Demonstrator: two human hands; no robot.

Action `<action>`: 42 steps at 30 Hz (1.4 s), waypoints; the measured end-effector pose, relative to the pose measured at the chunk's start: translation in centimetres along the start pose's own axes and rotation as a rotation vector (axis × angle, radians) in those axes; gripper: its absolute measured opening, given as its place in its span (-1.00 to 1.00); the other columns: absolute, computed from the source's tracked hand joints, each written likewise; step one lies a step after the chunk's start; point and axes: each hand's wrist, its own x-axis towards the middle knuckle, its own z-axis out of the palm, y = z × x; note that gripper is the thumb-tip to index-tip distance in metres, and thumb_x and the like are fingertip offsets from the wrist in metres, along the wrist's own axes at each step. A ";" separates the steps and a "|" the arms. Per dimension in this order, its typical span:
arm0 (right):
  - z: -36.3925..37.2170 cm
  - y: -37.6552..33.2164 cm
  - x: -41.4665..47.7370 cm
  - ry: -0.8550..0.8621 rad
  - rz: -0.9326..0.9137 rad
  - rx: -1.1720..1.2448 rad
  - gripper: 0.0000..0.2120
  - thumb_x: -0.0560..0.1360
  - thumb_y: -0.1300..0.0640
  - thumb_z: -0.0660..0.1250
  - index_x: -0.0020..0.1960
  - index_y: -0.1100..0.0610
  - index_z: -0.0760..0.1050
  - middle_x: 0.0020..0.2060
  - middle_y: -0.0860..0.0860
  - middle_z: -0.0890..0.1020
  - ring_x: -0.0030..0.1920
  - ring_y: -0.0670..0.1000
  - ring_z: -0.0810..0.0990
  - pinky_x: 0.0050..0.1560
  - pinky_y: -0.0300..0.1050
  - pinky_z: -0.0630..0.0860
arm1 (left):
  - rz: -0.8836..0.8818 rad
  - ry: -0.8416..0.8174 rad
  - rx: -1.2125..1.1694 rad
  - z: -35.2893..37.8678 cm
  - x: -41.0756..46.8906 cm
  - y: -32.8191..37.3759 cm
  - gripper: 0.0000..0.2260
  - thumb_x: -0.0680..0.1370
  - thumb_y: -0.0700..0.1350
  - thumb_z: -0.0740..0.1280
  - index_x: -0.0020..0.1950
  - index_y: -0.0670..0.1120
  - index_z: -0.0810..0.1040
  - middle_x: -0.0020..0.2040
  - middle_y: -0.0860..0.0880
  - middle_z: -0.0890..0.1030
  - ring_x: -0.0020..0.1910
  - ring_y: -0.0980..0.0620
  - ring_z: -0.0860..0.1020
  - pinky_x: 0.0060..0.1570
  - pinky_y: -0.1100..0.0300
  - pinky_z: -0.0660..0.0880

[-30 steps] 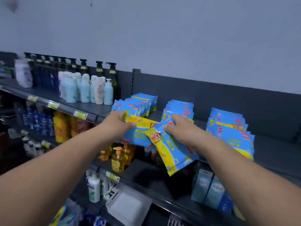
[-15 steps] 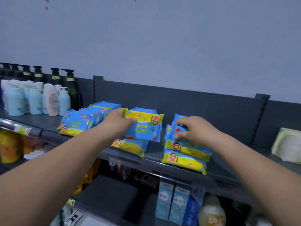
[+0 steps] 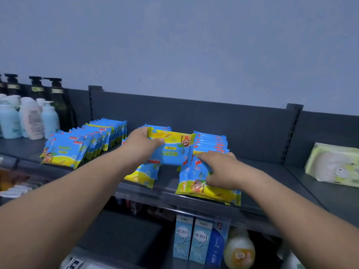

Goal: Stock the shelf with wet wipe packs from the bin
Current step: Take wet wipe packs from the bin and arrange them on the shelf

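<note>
My left hand (image 3: pixel 140 144) grips a blue and yellow wet wipe pack (image 3: pixel 173 150), held upside down above the middle row of packs (image 3: pixel 142 174) on the dark grey shelf (image 3: pixel 272 171). My right hand (image 3: pixel 223 169) rests on the front pack (image 3: pixel 202 188) of the right row, fingers curled round its top edge. More packs (image 3: pixel 211 141) stand behind it. A long leaning row of the same packs (image 3: pixel 77 146) fills the shelf to the left. The bin is out of sight.
Pump bottles, pale blue (image 3: pixel 49 118) and dark green (image 3: pixel 58 101), stand at the far left of the shelf. A pale green wipe pack (image 3: pixel 332 165) lies at the right. Below are blue cartons (image 3: pixel 191 238) and a yellow bottle (image 3: pixel 240 249).
My right hand has set its pack down onto the right row and now holds it there. My left hand has carried its pack right, over the middle row. The view has shifted right.
</note>
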 end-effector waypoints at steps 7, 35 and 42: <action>1.3 -0.2 1.6 0.134 0.065 0.012 -0.39 0.52 0.22 0.24 0.50 -0.13 0.19 0.41 -0.06 0.40 0.40 0.07 0.32 0.32 0.01 0.28 | 0.043 0.032 -0.061 -1.1 0.8 0.9 -0.91 0.56 -0.16 0.33 -0.11 -0.10 0.45 -0.16 -0.14 0.55 -0.35 -0.07 0.55 -0.63 0.31 0.38; -1.7 -1.2 -1.3 0.291 0.489 1.680 -0.81 0.51 0.22 0.39 0.11 0.17 0.51 -0.05 0.09 0.62 -0.14 0.02 0.60 -0.13 -0.18 0.58 | -0.075 -0.199 -0.372 2.3 0.9 2.9 -0.86 0.53 -0.13 0.38 -0.14 -0.04 0.42 -0.20 -0.08 0.57 -0.30 -0.01 0.53 -0.38 0.22 0.45; -1.5 3.3 -0.4 0.134 0.462 1.937 -0.86 0.59 0.13 0.25 0.10 0.14 0.50 -0.13 0.08 0.64 -0.15 0.09 0.62 -0.15 -0.08 0.59 | -0.239 -0.290 -0.543 10.6 2.4 5.7 -0.93 0.53 -0.18 0.35 -0.10 -0.12 0.47 -0.32 -0.08 0.55 -0.57 0.07 0.52 -0.57 0.32 0.45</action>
